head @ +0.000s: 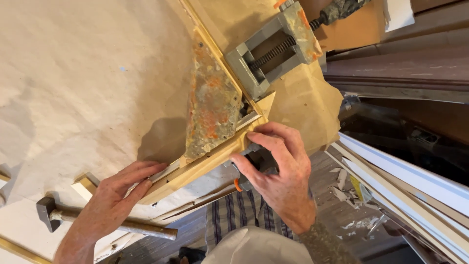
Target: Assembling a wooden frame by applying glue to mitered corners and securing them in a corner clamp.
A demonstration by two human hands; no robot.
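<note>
A rusty, paint-stained metal corner clamp (213, 105) sits at the edge of a paper-covered bench (73, 73). Two pale wooden moulding strips (205, 164) meet in it at a mitred corner. My left hand (115, 195) lies flat on the near strip, fingers pressing its left end. My right hand (276, 168) grips the clamp's near screw handle, which has an orange part (238, 185), thumb on the strip by the corner. The clamp's far grey jaw with its threaded screw (273, 49) points up and to the right.
A hammer (58, 213) with a worn wooden handle lies on the bench at lower left. White trim lengths (405, 181) lean at the right, with debris on the floor (351, 205). Brown cardboard (351, 29) stands behind the clamp.
</note>
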